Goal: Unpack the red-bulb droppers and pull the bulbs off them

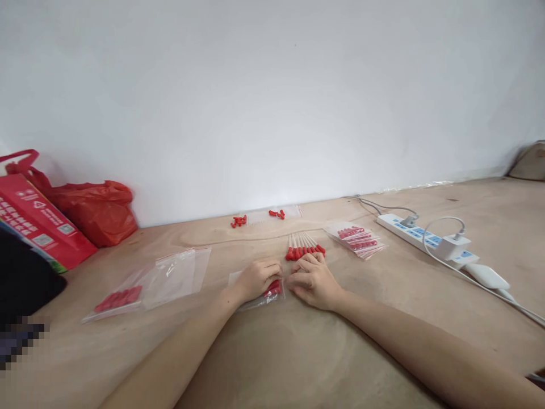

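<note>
My left hand (260, 278) lies over a small clear zip bag (259, 304) with red pieces in it, its fingers curled round the bag. Close to the bag's right edge, my right hand (314, 282) has its fingers bent together; whatever they pinch is hidden. Just beyond it lies a fanned row of white sticks with red tips (304, 251), the tips towards me. To the right of the row, several filled clear bags (356, 238) overlap in a stack.
More bags (174, 278) lie at left, one holding red pieces (118, 299). Loose red pieces (239, 221) sit by the wall with another bag (258, 216). A power strip (409, 230) with plugs and cables (472, 278) runs along the right. Red bags (96, 210) stand far left.
</note>
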`<state>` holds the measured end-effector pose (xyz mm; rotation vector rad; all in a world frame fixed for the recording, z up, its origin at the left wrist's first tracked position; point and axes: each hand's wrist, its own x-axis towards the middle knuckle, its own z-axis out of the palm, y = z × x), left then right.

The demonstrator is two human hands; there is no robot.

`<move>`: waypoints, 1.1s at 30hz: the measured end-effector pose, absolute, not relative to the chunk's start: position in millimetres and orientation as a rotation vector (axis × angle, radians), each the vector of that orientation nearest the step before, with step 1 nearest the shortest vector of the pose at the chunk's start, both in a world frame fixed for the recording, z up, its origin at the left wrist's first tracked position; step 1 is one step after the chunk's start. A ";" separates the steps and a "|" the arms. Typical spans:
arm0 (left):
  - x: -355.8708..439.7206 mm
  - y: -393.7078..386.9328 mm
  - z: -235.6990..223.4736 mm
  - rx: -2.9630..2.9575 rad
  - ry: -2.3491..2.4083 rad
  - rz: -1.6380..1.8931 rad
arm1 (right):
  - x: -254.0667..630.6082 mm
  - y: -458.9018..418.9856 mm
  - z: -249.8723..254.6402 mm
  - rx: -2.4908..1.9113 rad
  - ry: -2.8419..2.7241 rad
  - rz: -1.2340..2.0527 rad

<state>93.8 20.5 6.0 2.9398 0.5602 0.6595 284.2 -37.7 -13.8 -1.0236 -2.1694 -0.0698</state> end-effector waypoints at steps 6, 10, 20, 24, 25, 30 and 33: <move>98.9 19.5 8.4 2.943 0.547 0.594 | 279.7 -29.3 -19.4 -0.950 -2.174 -0.188; 99.2 19.4 9.2 2.988 0.532 0.595 | 278.5 -26.6 -19.7 -0.939 -2.167 -0.204; 98.0 16.9 9.8 2.866 0.574 0.579 | 278.4 -26.5 -20.6 -0.909 -2.164 -0.296; 97.2 16.3 10.1 2.821 0.607 0.592 | 278.6 -27.0 -19.4 -0.904 -2.161 -0.290; 97.1 16.4 9.9 2.831 0.597 0.588 | 278.6 -27.0 -19.4 -0.902 -2.160 -0.290; 96.2 17.8 9.7 2.883 0.555 0.562 | 278.4 -25.9 -21.0 -0.898 -2.155 -0.279; 94.5 20.2 9.7 2.905 0.531 0.529 | 278.6 -25.4 -21.5 -0.908 -2.166 -0.254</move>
